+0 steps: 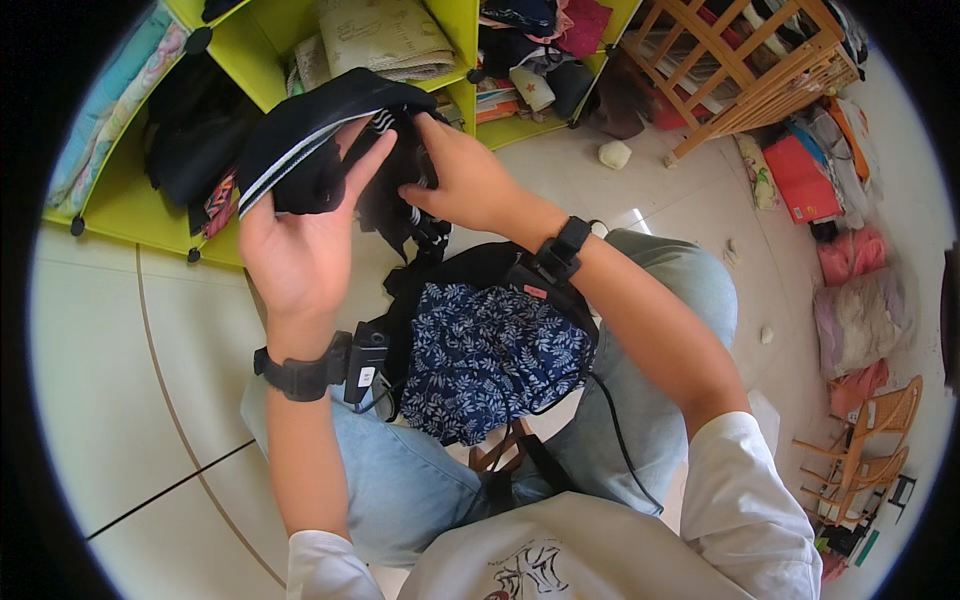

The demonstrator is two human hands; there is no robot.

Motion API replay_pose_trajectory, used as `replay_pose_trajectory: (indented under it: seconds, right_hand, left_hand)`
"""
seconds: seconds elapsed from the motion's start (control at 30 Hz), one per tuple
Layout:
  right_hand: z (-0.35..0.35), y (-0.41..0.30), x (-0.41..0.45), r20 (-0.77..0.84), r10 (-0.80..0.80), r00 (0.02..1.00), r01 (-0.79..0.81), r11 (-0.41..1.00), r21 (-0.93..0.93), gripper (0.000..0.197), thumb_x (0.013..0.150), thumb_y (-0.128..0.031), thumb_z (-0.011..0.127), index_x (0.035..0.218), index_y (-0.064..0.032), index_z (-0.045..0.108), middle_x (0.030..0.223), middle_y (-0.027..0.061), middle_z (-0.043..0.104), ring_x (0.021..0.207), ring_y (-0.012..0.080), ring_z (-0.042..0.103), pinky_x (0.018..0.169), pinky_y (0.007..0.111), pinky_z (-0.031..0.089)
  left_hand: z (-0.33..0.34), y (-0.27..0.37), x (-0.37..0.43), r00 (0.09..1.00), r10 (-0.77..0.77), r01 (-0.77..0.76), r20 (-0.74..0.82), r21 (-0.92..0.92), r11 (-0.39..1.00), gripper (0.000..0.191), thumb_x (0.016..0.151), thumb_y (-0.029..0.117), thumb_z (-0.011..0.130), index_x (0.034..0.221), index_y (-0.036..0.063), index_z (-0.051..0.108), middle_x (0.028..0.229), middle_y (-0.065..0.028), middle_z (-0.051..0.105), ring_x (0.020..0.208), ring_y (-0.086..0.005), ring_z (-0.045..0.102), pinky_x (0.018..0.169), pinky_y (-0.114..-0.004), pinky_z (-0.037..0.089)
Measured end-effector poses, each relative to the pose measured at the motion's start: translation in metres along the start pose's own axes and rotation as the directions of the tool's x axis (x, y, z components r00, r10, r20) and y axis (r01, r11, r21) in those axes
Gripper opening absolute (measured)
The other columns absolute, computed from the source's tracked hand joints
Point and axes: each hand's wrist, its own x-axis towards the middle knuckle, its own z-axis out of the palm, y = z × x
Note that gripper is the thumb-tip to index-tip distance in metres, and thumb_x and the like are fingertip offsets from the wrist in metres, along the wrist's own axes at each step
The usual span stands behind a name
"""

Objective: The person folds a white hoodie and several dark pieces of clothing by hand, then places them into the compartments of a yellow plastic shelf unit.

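A black knit garment [330,112] with white-striped trim hangs bunched in front of me, above my knees. My left hand [296,247] holds its lower left part, with the striped edge by the thumb and black cloth gathered against the palm. On the garment's right side is my right hand [465,176]; its fingers go into the folds and are partly hidden. Across my lap lies a navy cloth with a white leaf print [495,352], with black fabric [442,274] around its far edge. Both wrists wear black straps with small devices.
Lime-green cube shelves [525,127] ahead hold folded textiles and clothes. A wooden slatted crib [735,60] stands at the far right. Bags and a red folder [802,176] line the right wall, near rattan chairs [870,450]. A white cabinet-like surface [150,360] is on my left. Black cables [622,442] cross my lap.
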Motion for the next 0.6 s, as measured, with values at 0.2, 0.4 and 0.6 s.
replay_pose_trajectory:
  seconds: [0.2, 0.4, 0.6]
  right_hand:
    - [-0.02, -0.029, 0.003, 0.531, 0.171, 0.83, -0.18, 0.983, -0.035, 0.042, 0.081, -0.037, 0.069, 0.088, 0.0044, 0.063, 0.077, 0.0218, 0.064, 0.074, 0.0355, 0.062, 0.067, 0.042, 0.048]
    - [-0.068, -0.07, -0.004, 0.506, 0.1, 0.857, -0.345, 0.84, 0.418, 0.045, 0.089, -0.04, 0.064, 0.102, 0.0025, 0.065, 0.085, 0.011, 0.068, 0.077, 0.018, 0.063, 0.07, 0.032, 0.049]
    - [-0.104, -0.051, 0.002, 0.313, 0.11, 0.943, -0.327, 0.145, 0.934, 0.032, 0.096, -0.025, 0.055, 0.115, 0.0, 0.06, 0.107, 0.0095, 0.067, 0.096, 0.0187, 0.066, 0.087, 0.032, 0.052]
  left_hand:
    - [-0.02, 0.016, 0.007, 0.99, -0.015, 0.024, 0.138, -0.065, 0.998, 0.046, 0.094, 0.026, 0.041, 0.125, -0.0052, 0.05, 0.13, -0.0217, 0.051, 0.127, -0.0424, 0.041, 0.11, -0.065, 0.026]
    - [-0.035, 0.027, 0.02, 0.998, -0.051, 0.054, 0.048, -0.06, 0.997, 0.046, 0.096, 0.028, 0.037, 0.123, -0.0049, 0.053, 0.129, -0.0209, 0.054, 0.126, -0.0413, 0.043, 0.11, -0.058, 0.031]
    - [-0.018, 0.005, 0.011, 0.972, -0.229, 0.201, 0.049, 0.325, 0.924, 0.035, 0.094, 0.03, 0.05, 0.115, 0.0027, 0.056, 0.119, -0.0131, 0.061, 0.107, -0.0262, 0.059, 0.089, -0.037, 0.045]
